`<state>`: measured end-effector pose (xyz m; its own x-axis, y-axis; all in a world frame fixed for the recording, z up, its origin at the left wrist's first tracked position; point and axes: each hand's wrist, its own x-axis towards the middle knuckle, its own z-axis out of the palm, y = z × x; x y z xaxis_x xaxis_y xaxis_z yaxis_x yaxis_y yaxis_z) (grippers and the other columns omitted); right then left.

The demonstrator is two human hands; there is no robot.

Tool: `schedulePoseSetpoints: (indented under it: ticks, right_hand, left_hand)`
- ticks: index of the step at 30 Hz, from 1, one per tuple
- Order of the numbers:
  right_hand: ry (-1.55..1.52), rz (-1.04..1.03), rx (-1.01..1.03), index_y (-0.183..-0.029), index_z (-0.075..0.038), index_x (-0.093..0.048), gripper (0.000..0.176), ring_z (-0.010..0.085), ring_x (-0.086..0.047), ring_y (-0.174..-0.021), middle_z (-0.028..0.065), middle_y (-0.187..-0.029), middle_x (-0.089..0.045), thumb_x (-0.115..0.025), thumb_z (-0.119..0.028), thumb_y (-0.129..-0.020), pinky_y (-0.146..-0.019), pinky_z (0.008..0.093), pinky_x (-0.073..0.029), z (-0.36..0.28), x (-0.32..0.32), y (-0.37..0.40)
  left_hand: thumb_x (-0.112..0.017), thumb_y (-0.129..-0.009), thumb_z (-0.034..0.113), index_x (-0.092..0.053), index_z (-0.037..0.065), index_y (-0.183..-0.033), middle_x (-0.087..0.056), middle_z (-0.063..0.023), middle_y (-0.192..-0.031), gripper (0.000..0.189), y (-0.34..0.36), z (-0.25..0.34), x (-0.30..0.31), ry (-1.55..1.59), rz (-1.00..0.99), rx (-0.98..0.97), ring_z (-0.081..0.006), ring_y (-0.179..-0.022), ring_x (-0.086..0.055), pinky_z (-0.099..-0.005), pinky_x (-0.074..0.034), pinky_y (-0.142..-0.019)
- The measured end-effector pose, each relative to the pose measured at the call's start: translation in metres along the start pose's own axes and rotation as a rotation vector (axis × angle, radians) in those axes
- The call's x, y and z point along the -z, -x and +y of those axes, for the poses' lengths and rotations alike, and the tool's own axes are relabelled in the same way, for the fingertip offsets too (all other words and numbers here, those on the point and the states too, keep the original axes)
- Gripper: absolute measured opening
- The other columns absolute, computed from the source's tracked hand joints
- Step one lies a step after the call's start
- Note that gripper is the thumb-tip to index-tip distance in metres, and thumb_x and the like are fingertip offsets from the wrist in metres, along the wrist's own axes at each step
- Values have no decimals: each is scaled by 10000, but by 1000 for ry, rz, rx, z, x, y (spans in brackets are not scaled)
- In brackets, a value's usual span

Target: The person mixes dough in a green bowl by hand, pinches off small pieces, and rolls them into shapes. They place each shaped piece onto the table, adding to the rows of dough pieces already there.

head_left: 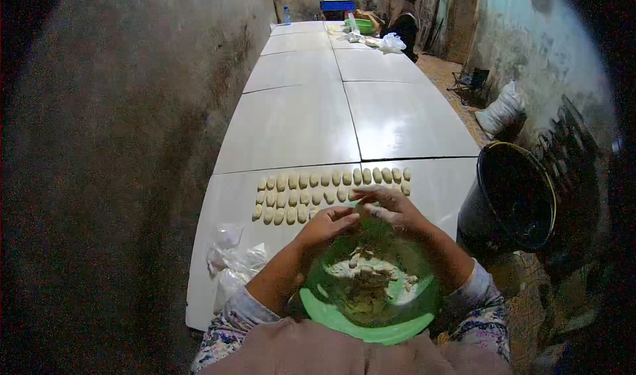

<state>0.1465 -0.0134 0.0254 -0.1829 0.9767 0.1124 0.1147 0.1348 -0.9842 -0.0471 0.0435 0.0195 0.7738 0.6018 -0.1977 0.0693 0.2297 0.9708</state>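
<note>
My left hand (329,223) and my right hand (391,207) come together over the far rim of a green bowl (351,325). Their fingers are bent and nearly meet; whatever lies between them is hidden. Beneath my wrists the bowl holds white flour (364,267) and a brownish mass of dough (368,302) in shadow. Just beyond my hands, small oval dough pieces (293,181) lie in several rows on the white table (285,130). My hands cover part of the nearer rows.
Crumpled clear plastic bags (238,262) lie left of my left forearm. A large black bucket (487,203) stands by the table's right edge. At the far end sit a person (402,24), another green bowl (361,26) and a blue bottle (286,15). A white sack (501,108) leans by the right wall.
</note>
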Motion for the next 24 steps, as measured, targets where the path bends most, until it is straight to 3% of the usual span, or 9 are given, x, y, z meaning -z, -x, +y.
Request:
schedulePoseSetpoints:
  ticks: [1, 3, 4, 7, 8, 13, 15, 18, 24]
  right_hand:
    - [0, 2, 1, -1224, -54, -500, 382, 208, -509, -1086, 120, -1183, -529, -562, -67, -847, -928, 341, -408, 1, 2, 1]
    - [449, -127, 270, -1157, -40, -554, 360, 192, -516, -1056, 105, -1165, -538, -622, -98, -809, -900, 327, -418, 1, 8, 0]
    - [350, -122, 175, -1068, -23, -604, 322, 196, -534, -1003, 102, -1111, -564, -669, -120, -767, -871, 322, -422, -9, 4, 1]
    - [215, -148, 116, -1032, -20, -614, 300, 194, -550, -957, 94, -1035, -588, -675, -99, -750, -853, 316, -421, 4, 10, -1]
    - [278, -120, 199, -1026, -39, -619, 344, 209, -568, -917, 101, -994, -601, -670, -154, -706, -854, 332, -434, 6, 9, -2]
    - [230, -44, 95, -996, -45, -628, 254, 184, -570, -936, 76, -978, -613, -655, -88, -747, -848, 304, -443, -1, 5, 1]
    - [254, 14, 92, -994, -49, -630, 228, 170, -576, -932, 67, -977, -615, -650, -72, -768, -839, 288, -450, -2, 5, 1]
    - [66, 79, -42, -1022, -22, -622, 222, 118, -598, -887, 53, -972, -646, -643, -109, -818, -802, 254, -475, 0, 6, 0]
    - [103, 152, -130, -1060, -4, -616, 306, 122, -604, -874, 80, -972, -653, -682, -114, -783, -800, 267, -481, 15, 4, -2]
  left_hand:
    - [-599, -862, 219, -581, -3, -1055, -632, -48, -922, 295, -2, -2, 1, -2, -2, 0, -107, -791, -595, -243, -480, -710]
    - [-603, -860, 222, -579, 1, -1073, -635, -53, -929, 307, -5, -5, 3, 155, -11, 141, -103, -771, -598, -240, -485, -695]
    - [-603, -860, 222, -579, 1, -1073, -635, -53, -929, 307, -3, -4, 2, 154, -11, 144, -103, -771, -598, -240, -485, -695]
    - [-623, -846, 248, -575, 2, -1087, -636, -54, -922, 349, 1, 2, -1, 151, -74, 147, -101, -749, -600, -236, -488, -674]
    - [-627, -842, 257, -573, 1, -1096, -636, -52, -919, 364, 2, 2, 0, 163, -93, 125, -103, -740, -601, -235, -489, -666]
    - [-622, -846, 269, -575, -1, -1085, -632, -44, -893, 364, 9, 8, -7, 188, -48, 152, -98, -752, -593, -235, -489, -677]
    - [-614, -851, 283, -586, 6, -1058, -626, -35, -870, 347, 1, -6, -2, 287, -92, 21, -90, -765, -577, -235, -474, -701]
    - [-604, -856, 320, -611, 19, -1002, -619, -15, -825, 335, 0, -8, 4, 77, -64, -21, -79, -752, -556, -245, -451, -714]
    - [-593, -859, 343, -640, 28, -967, -630, -16, -794, 337, -2, -7, 1, -234, 110, -2, -92, -729, -555, -268, -439, -693]
